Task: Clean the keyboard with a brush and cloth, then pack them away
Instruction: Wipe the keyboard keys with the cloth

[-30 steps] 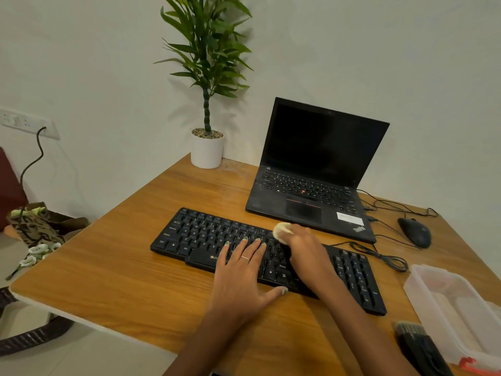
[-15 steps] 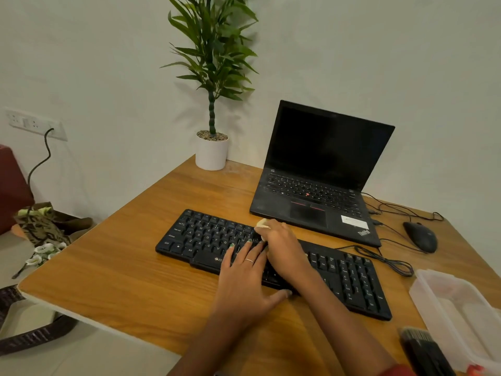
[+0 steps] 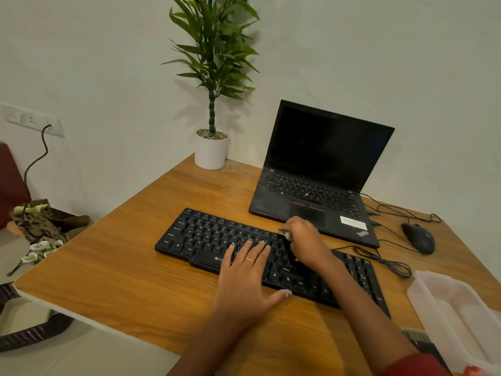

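Head view: my right hand [image 3: 306, 240] clutches pale cloth [image 3: 286, 234], wiping black plastic keyboard [image 3: 206, 237] mid-desk; left hand [image 3: 244, 280] flat, bracing. Packing into clear plastic box [image 3: 433, 299], right edge, remains.

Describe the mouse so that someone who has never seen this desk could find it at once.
Start at the open laptop at the back of the wooden desk. Look to its right, past the loose cables. The mouse is the small, rounded black thing there, the only one of that shape.
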Motion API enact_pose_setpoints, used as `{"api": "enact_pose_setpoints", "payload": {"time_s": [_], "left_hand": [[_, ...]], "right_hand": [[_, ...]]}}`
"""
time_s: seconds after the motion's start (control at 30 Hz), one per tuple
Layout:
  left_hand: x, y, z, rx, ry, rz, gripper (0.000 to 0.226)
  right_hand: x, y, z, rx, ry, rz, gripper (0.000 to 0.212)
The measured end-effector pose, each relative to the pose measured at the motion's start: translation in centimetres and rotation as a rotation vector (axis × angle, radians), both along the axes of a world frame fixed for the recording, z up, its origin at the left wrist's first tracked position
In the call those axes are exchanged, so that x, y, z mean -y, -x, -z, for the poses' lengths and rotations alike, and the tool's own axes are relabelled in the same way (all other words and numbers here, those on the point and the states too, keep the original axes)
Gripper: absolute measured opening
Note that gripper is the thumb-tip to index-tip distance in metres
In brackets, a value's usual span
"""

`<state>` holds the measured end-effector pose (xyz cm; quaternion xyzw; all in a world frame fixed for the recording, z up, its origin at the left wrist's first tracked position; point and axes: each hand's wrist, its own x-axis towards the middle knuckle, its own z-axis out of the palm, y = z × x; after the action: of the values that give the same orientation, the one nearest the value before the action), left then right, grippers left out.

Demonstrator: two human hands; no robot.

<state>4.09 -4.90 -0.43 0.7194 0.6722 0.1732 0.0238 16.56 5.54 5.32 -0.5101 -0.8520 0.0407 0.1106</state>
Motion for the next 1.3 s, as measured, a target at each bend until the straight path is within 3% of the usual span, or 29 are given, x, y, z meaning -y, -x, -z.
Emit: {"api": "enact_pose_setpoints", "payload": {"time_s": [0.17, 0.47, 0.6, 0.73, 0.9, 1.03, 1.13, 1.2, 1.3], "left_hand": [[-0.1, 0.1, 0.2, 0.006, -0.018, -0.013, 0.104], [-0.2, 0.2, 0.0, 0.03, -0.022, -0.07, 0.116], [0.0, 0.1, 0.1, 0.024, -0.02, -0.059, 0.11], [0.0, 0.2, 0.3, 0.056, -0.05, -0.072, 0.096], [0.0, 0.2, 0.4, 0.023, -0.025, -0.056, 0.114], [0.2, 1.2, 0.2, 0.031, -0.046, -0.025, 0.098], [0.3, 3.1, 0.1, 0.023, -0.172, -0.044, 0.099], [0.4, 4.2, 0.0, 0.029, -0.15, -0.089, 0.105], [0.5, 4.6, -0.1, 0.006, -0.072, -0.128, 0.108]], "right_hand": [[0.7, 1.9, 0.3, -0.023, 0.0, -0.1, 0.053], [4.4, -2.1, 1.1, -0.019, 0.019, -0.159, 0.057], [4.7, -1.7, 0.5, 0.036, -0.077, -0.016, 0.054], [8.0, 0.7, 1.2, 0.063, -0.069, -0.144, 0.052], [6.7, -1.8, 0.9, 0.074, -0.109, 0.163, 0.052], [8.9, -0.9, 2.1, 0.071, -0.1, 0.005, 0.059], [8.3, -2.2, 1.9, 0.052, -0.124, 0.119, 0.056], [8.1, -2.5, 1.7, 0.044, -0.124, 0.181, 0.057], [9.9, -1.0, 2.1, -0.002, -0.068, 0.01, 0.056]]}}
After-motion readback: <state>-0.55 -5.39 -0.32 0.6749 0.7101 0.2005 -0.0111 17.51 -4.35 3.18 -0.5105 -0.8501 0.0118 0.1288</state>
